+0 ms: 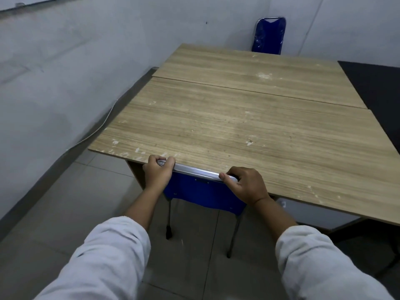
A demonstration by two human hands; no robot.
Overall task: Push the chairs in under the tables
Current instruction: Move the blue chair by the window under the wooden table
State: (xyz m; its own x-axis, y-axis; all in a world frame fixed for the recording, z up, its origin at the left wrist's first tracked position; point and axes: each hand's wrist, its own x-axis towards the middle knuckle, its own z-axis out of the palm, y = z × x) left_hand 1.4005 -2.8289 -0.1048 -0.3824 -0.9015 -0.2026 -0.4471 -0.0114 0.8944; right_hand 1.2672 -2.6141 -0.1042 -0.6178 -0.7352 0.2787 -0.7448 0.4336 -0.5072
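Note:
A blue chair [201, 192] with a chrome top rail stands at the near edge of a light wooden table [227, 126]. Its backrest touches the table edge and its seat is hidden under the top. My left hand [158, 173] grips the left end of the rail. My right hand [244, 185] grips the right end. A second wooden table [259, 70] butts against the far side of the first. Behind it a second blue chair [269, 35] stands by the wall, only its backrest showing.
A grey wall [65, 72] runs along the left with a white cable [101, 126] trailing down to the tiled floor [75, 202]. A black table top [378, 87] adjoins the wooden tables on the right. Dark table legs [357, 230] stand at the lower right.

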